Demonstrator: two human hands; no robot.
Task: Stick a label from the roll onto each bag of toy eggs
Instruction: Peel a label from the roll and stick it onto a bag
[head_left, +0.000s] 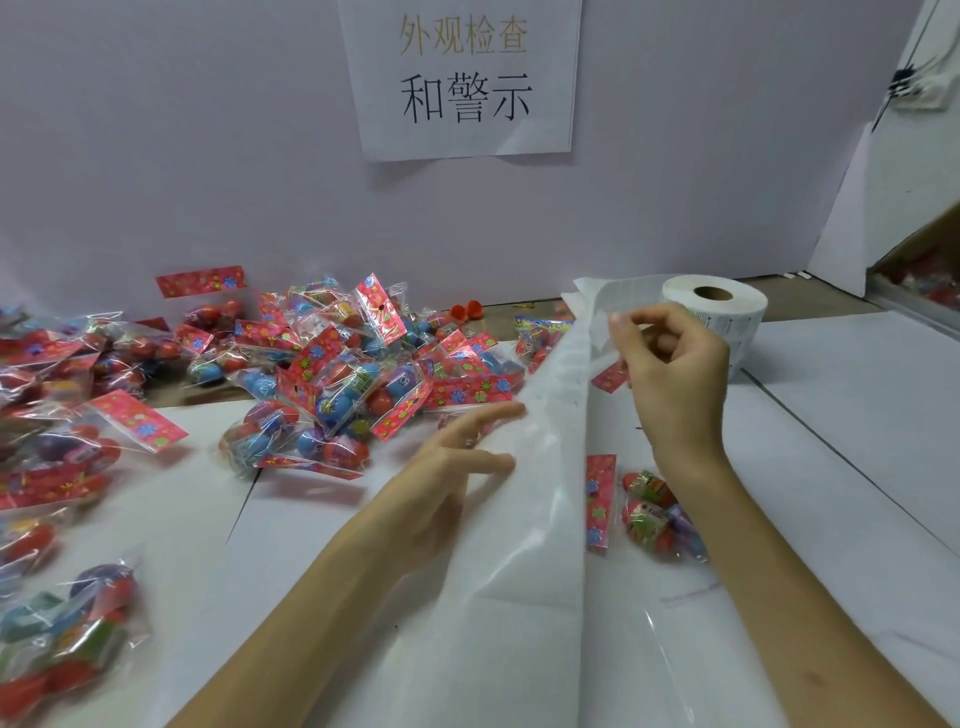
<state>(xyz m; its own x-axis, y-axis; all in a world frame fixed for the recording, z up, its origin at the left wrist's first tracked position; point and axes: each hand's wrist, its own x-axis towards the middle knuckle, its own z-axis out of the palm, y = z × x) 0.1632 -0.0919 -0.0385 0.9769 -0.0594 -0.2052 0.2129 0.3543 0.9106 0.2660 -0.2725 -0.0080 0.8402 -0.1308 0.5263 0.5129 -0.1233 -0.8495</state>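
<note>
Clear plastic bags of toy eggs, each with a pink flowery card on top, lie in a big pile on the left side of the white table and reach back to the far wall. The eggs inside are red, blue and purple.

A long white paper strip runs from the far right down to the near middle. It stands up off the table like a little tent.

A white paper sign with black writing hangs on the far wall.

The left hand is open. Its straight fingers touch the left side of the strip.

The right hand is up at the far end of the strip. Its fingers are curled, and the thumb and first finger pinch the white paper there. I cannot tell if it is one label or the strip's edge.

The round white roll of labels stands on the table at the far right, just behind the right hand.

One more bag of red toy eggs lies flat on the near right, between the strip and the right arm.

Two small red egg pieces sit by the far wall.
</note>
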